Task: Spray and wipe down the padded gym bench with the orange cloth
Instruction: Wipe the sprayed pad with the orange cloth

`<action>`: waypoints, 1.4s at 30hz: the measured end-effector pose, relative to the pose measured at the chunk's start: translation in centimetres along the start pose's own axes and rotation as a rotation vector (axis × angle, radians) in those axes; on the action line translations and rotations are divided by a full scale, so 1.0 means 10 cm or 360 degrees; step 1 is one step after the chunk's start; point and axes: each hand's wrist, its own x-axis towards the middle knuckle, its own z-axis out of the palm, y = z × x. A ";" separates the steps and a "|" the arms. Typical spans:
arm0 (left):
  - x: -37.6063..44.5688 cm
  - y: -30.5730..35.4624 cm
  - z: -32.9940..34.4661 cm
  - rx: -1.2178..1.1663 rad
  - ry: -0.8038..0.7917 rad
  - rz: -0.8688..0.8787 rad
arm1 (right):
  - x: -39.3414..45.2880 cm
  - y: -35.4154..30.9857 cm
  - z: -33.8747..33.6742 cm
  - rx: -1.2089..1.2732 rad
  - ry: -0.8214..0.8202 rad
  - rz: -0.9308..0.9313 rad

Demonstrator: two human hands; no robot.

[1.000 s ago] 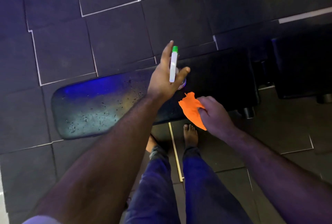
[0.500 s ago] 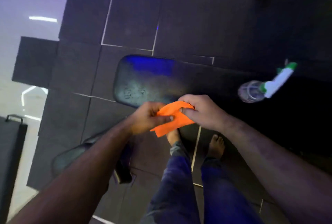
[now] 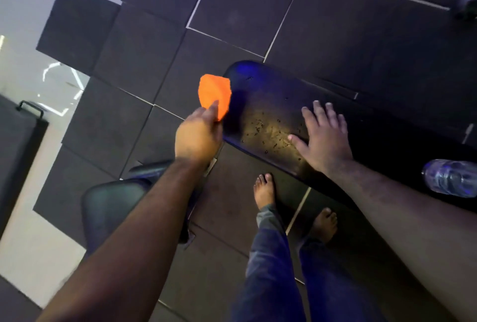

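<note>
The black padded bench [image 3: 268, 104] runs from the centre to the right edge, its near end speckled with spray droplets. My left hand [image 3: 198, 137] grips the orange cloth [image 3: 214, 94] and holds it just off the bench's left end. Flat on the pad, my right hand [image 3: 324, 135] rests with fingers spread and holds nothing. The clear spray bottle [image 3: 450, 178] lies on its side on the bench at the right edge; its nozzle is out of view.
Dark rubber floor tiles [image 3: 245, 4] surround the bench. A second dark padded seat [image 3: 113, 203] sits low left under my left forearm. My bare feet [image 3: 264, 191] stand close to the bench's near side. A black case with a handle [image 3: 23, 125] is at the far left.
The spray bottle went from my left hand onto the bench. The cloth passed from my right hand to my left, which moved it to the bench's end. My right hand now lies flat on the pad.
</note>
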 end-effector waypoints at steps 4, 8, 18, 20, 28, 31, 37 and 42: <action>-0.09 0.06 0.45 0.0407 -0.0471 0.0239 | -0.05 0.12 0.21 -0.0155 0.0032 -0.0045; 0.07 0.01 0.74 -0.0071 -0.0027 0.0147 | 0.01 0.19 0.33 -0.0242 0.0057 -0.0013; 0.31 -0.28 1.33 0.0088 -0.0006 0.0141 | 0.08 0.27 0.61 -0.0310 0.0263 0.0015; 0.44 -0.25 1.32 0.0078 0.0010 0.0060 | 0.10 0.24 0.61 -0.0303 0.0257 0.0023; 0.19 -0.10 1.20 0.0239 -0.0194 0.0337 | 0.12 0.27 0.61 -0.0250 0.0236 0.0025; 0.62 -0.09 1.14 0.0216 -0.0180 0.0164 | 0.12 0.27 0.64 -0.0254 0.0227 0.0026; 0.62 0.27 1.20 0.0143 -0.0127 0.0067 | 0.12 0.29 0.62 -0.0255 0.0233 0.0028; 0.75 -0.26 1.04 0.0193 -0.0304 0.0284 | 0.12 0.31 0.68 -0.0266 0.0258 0.0019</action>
